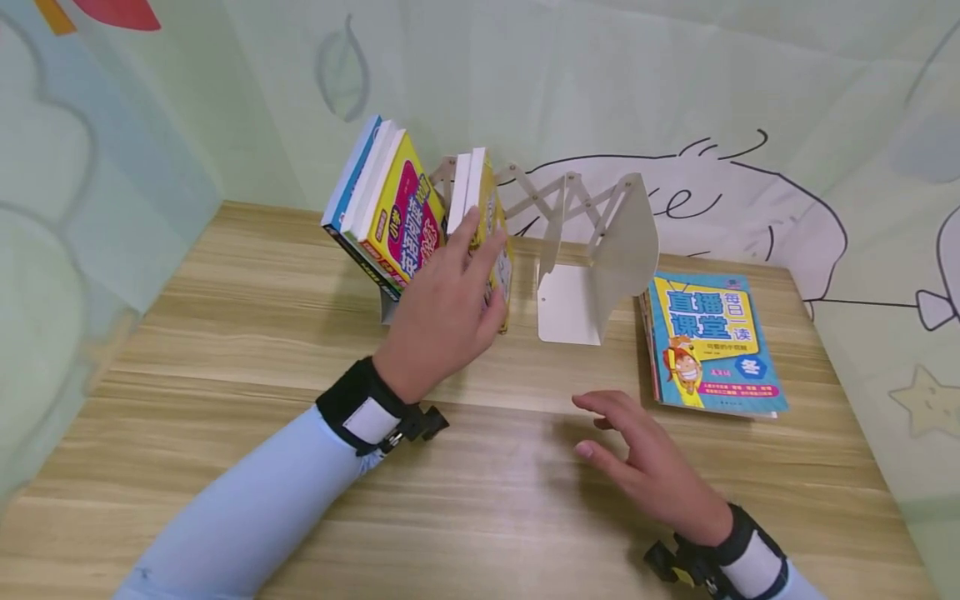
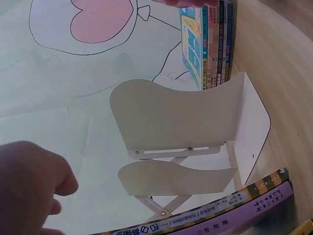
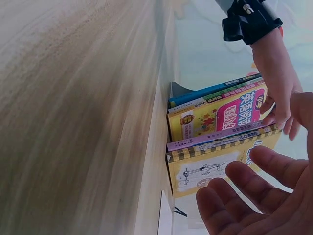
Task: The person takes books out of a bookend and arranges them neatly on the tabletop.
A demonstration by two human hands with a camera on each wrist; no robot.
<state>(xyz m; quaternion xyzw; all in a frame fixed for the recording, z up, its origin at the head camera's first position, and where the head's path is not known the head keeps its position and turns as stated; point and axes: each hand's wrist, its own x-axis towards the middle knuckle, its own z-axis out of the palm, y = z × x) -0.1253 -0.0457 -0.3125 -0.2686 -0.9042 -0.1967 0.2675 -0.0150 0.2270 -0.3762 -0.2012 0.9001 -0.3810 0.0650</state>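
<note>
My left hand (image 1: 450, 292) reaches over the tops of two upright books, its fingers nearly straight at their upper edges. The nearer one is a yellow book (image 1: 504, 271); beside it in the right wrist view stands a book with a purple spine (image 3: 215, 136). Left of these, several books lean left, among them a yellow-and-pink book (image 1: 405, 212) and a blue one (image 3: 210, 90). All stand in an extendable white bookend (image 1: 573, 308) with scissor links. Held above the table, my right hand (image 1: 652, 458) has loosely bent fingers and nothing in them.
A stack of thin books topped by a blue-and-yellow book (image 1: 708, 342) lies flat right of the bookend. The wood-grain table (image 1: 480, 508) meets a printed wall cloth (image 1: 600, 75) behind. The bookend's upright right plate (image 1: 630, 242) stands between the stack and the upright books.
</note>
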